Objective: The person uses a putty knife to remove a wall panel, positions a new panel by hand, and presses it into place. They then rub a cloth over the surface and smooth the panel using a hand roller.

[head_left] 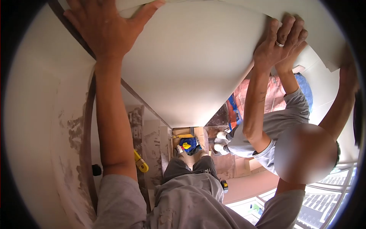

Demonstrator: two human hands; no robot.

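Note:
Overhead is a large pale panel [175,65]. My left hand [105,32] is raised against its left side, fingers spread and thumb out, beside a dark strip [91,86]. At the far right, my right hand [349,72] reaches up to a pale sheet [324,42]; shadow hides its fingers. Between my arms a co-worker in a grey shirt raises both arms. The co-worker's ringed hand [276,49] presses on the panel's right edge, fingers bent, with the other hand [297,55] partly hidden behind it. The co-worker's blurred head covers part of my right arm.
Below me lie a blue and yellow item [187,145] and wooden boards [200,134]. A yellow tool [141,162] is by my left elbow. A black and yellow tape measure [225,186] hangs at my waist. Reddish sheeting [263,93] is behind the co-worker; windows [324,198] are lower right.

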